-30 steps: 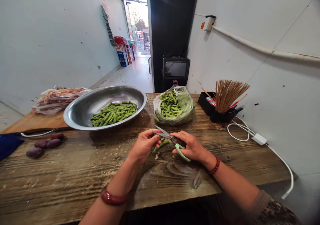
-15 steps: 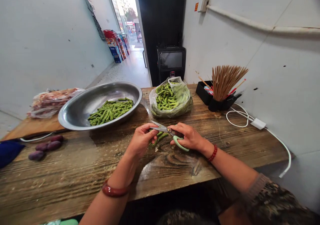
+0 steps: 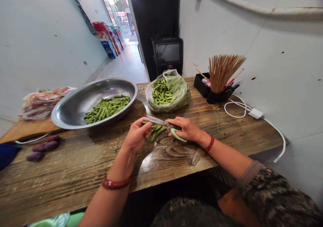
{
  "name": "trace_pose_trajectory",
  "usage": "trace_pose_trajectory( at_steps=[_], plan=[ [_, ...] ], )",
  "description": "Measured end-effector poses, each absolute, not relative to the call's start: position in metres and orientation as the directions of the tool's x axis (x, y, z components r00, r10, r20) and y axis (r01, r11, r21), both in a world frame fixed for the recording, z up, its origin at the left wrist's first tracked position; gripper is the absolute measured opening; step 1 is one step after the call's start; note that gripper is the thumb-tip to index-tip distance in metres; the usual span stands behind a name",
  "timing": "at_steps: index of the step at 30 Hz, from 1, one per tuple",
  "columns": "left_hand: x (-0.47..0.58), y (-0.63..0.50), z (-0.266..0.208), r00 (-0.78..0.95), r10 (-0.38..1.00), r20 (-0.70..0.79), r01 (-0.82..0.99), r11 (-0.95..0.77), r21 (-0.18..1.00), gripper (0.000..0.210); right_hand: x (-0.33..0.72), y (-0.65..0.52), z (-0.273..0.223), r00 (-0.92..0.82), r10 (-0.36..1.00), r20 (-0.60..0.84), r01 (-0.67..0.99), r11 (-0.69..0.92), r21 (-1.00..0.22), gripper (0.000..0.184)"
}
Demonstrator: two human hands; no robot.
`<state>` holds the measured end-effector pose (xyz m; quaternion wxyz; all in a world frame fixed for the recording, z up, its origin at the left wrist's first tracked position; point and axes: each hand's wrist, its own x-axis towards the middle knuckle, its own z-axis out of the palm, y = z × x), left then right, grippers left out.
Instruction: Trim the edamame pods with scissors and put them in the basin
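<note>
My right hand (image 3: 185, 129) is closed round the green handles of a pair of scissors (image 3: 159, 120), whose blades point left. In my left hand (image 3: 137, 134) an edamame pod (image 3: 145, 122) is pinched between thumb and fingers, right at the blade tips. Several loose pods (image 3: 156, 131) lie on the wood beneath the scissors. Behind them stands a clear plastic bag (image 3: 185, 97) full of edamame. To its left, a wide steel basin (image 3: 68, 102) holds a heap of green pods (image 3: 107, 109) on its right side.
Purple-skinned potatoes or similar tubers (image 3: 44, 147) lie at the left. Bagged meat (image 3: 44, 100) rests on a wooden board (image 3: 15, 131). A black holder (image 3: 202, 85) with wooden skewers (image 3: 224, 73) and a white cable (image 3: 276, 127) occupy the right side of the table (image 3: 83, 180).
The view has tilted down and shifted slightly. A pod now shows in my left fingers at the scissor blades; both hands stay close together over the loose pods.
</note>
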<state>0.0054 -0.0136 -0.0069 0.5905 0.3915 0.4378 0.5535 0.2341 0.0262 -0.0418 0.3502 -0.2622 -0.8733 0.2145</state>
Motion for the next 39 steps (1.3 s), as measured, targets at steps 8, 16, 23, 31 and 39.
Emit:
trace_pose_trajectory(
  at_steps=[8,16,23,31,39],
  plan=[
    [-0.001,-0.01,-0.002,0.093,0.987,-0.134,-0.388,0.16,0.907,0.019,0.239,0.039,-0.047,-0.479,0.686,0.548,0.347,0.721,-0.6,0.049],
    [-0.005,-0.008,-0.011,-0.011,0.994,0.109,0.468,-0.091,0.879,0.019,0.24,0.036,-0.043,-0.513,0.678,0.527,0.331,0.722,-0.607,0.05],
    [-0.008,-0.013,-0.011,0.258,0.966,-0.004,0.867,-0.23,0.443,0.007,0.242,0.037,-0.041,-0.51,0.69,0.513,0.359,0.713,-0.602,0.05],
    [-0.001,-0.014,-0.003,0.179,0.981,0.07,0.436,-0.143,0.888,0.012,0.241,0.037,-0.042,-0.498,0.69,0.525,0.329,0.71,-0.622,0.051],
    [0.002,-0.019,0.001,0.041,0.994,-0.1,-0.071,0.102,0.992,0.026,0.24,0.032,-0.04,-0.598,0.647,0.474,0.279,0.722,-0.633,0.059]
  ],
)
